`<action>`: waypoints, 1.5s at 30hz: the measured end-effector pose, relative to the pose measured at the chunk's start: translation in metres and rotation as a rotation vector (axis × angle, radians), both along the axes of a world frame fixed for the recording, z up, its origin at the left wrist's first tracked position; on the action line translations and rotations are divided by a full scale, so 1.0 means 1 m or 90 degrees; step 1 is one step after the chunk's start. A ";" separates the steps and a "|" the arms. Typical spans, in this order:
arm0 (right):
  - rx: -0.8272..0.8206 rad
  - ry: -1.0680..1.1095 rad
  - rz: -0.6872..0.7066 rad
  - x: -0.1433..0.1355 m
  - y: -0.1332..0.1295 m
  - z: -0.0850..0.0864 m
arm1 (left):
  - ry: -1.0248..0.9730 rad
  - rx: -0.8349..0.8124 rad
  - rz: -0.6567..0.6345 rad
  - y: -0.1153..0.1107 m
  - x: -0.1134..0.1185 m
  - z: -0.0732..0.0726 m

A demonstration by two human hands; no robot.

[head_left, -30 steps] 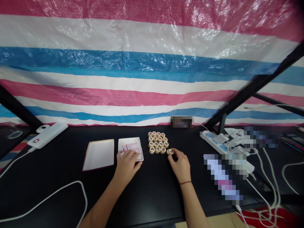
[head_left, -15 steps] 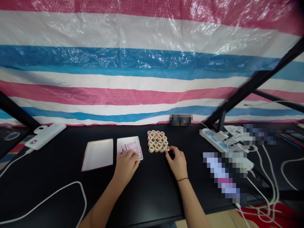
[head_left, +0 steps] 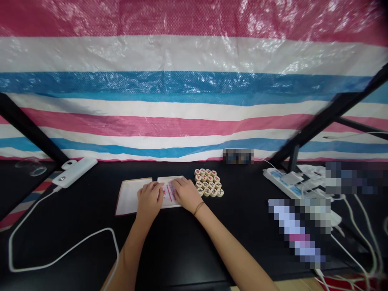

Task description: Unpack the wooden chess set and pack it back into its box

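Both hands were on the shallow white cardboard box tray (head_left: 169,193) with a folded red-lined paper sheet inside. The left hand (head_left: 150,198) lay flat over the tray's left edge, fingers loosely spread, gripping nothing that I could see. The right hand (head_left: 185,193) rested on its right half, fingers curled onto the paper; whether it pinched the paper I couldn't tell. The tray sat on the black bench (head_left: 188,242) directly under both palms. The white box lid (head_left: 129,196) lay just left of the left hand. The round wooden chess pieces (head_left: 209,184), packed in a tight cluster, sat just right of the right hand, untouched. Step looked like handling the tray or paper; the next move would likely need a firm pinch on it.
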State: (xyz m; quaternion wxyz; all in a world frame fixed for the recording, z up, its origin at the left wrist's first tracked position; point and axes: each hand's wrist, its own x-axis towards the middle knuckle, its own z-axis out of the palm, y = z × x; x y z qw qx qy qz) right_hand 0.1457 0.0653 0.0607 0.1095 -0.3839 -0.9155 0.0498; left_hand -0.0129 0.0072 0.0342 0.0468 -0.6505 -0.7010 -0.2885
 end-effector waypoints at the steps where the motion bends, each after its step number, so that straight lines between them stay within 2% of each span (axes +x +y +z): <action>1: -0.015 -0.046 -0.007 -0.008 0.005 0.000 | 0.001 -0.009 0.018 0.000 0.000 -0.001; 6: -0.074 -0.132 -0.058 -0.028 0.018 -0.001 | -0.006 -0.050 0.061 -0.001 0.003 -0.004; 10: -0.072 -0.074 -0.070 -0.022 0.018 0.004 | -0.009 -0.051 0.059 -0.002 0.002 -0.002; 13: -0.149 0.131 -0.079 0.011 0.014 0.014 | -0.012 -0.022 0.034 -0.001 -0.001 -0.003; 16: -0.312 0.373 -0.059 0.065 0.006 0.021 | -0.015 0.016 -0.046 0.001 -0.004 -0.006; 17: -0.374 0.410 -0.063 0.085 0.003 0.021 | -0.013 0.025 -0.072 0.000 -0.004 -0.006; 19: -0.466 0.379 -0.095 0.118 -0.004 0.017 | 0.002 0.032 -0.094 -0.004 -0.003 -0.006; 21: -0.443 0.265 -0.147 0.141 -0.012 0.007 | 0.026 0.021 -0.077 -0.013 0.000 -0.007; 23: -0.334 0.175 -0.194 0.153 -0.020 -0.004 | 0.053 0.009 -0.046 -0.025 0.003 -0.008; 27: -0.023 0.121 -0.261 0.151 -0.042 -0.023 | 0.134 -0.011 0.012 -0.048 0.007 -0.014; 29: 0.057 0.103 -0.265 0.143 -0.054 -0.030 | 0.176 -0.031 0.024 -0.053 0.008 -0.016; 33: 0.046 0.086 -0.224 0.130 -0.066 -0.040 | 0.224 -0.054 0.016 -0.050 0.010 -0.015; 37: -0.009 0.081 -0.212 0.130 -0.062 -0.040 | 0.228 -0.064 0.024 -0.041 0.015 -0.014; 40: -0.004 0.124 -0.223 0.132 -0.058 -0.035 | 0.218 -0.062 0.031 -0.034 0.019 -0.014; 42: 0.006 0.198 -0.223 0.129 -0.058 -0.028 | 0.208 -0.058 0.028 -0.031 0.021 -0.014; 45: -0.041 0.299 -0.188 0.110 -0.061 -0.016 | 0.216 -0.024 0.028 -0.028 0.022 -0.012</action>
